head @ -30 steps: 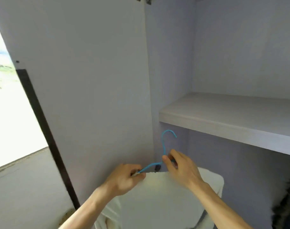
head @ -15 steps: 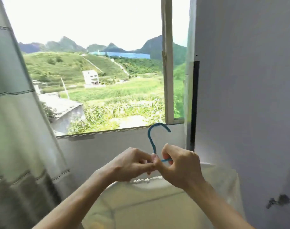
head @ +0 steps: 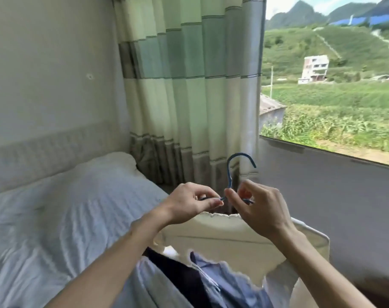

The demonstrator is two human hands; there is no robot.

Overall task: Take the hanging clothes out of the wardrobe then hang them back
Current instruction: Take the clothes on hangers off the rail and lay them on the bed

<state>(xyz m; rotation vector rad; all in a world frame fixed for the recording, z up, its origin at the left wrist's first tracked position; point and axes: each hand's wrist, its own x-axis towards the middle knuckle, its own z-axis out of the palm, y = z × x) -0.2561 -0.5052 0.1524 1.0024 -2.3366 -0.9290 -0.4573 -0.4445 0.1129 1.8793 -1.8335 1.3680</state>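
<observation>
A cream-white garment hangs on a blue wire hanger, held in front of me over the bed. My left hand pinches the hanger's left arm beside the neck. My right hand pinches the wire just right of the hook's base. The hook points up and right. Below the white garment lie other clothes: a light blue shirt and a dark piece. The wardrobe is out of view.
A bed with a white sheet and pillow fills the left. A green striped curtain hangs behind. A window opens on fields at the right, above a grey wall.
My view has swung left from the wardrobe past the window to the bed. Both hands keep hold of the blue hanger and carried the white garment along.
</observation>
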